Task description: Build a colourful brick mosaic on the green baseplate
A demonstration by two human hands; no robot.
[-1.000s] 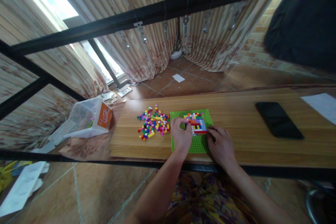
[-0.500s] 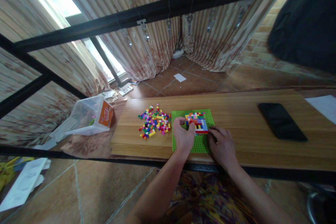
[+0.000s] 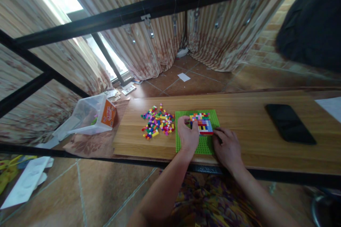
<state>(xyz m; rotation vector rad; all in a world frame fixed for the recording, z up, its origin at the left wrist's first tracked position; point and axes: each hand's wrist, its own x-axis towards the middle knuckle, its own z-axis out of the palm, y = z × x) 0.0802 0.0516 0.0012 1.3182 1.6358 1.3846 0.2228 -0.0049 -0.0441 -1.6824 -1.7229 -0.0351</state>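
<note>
A green studded baseplate (image 3: 204,148) lies on the wooden board, with a low, many-coloured toy-brick build (image 3: 206,127) on its middle. My left hand (image 3: 188,135) reaches over the plate's left part. Its thumb and forefinger are closed at the build's left side and hide part of it. At the build's lower right corner, my right hand (image 3: 228,148) rests over the plate's right edge with bent fingers. Whether a small brick is between those fingers is hidden. Left of the plate is a loose pile of small coloured bricks (image 3: 159,122).
A black phone (image 3: 290,123) lies on the right of the wooden board (image 3: 245,113), near a white sheet (image 3: 330,108). A clear plastic box (image 3: 89,113) with an orange label lies tipped at the left. A black metal bar (image 3: 165,5) crosses in front of the curtains.
The view has shifted slightly, so the board and phone appear a little further right. Both hands keep nearly the same places at the build.
</note>
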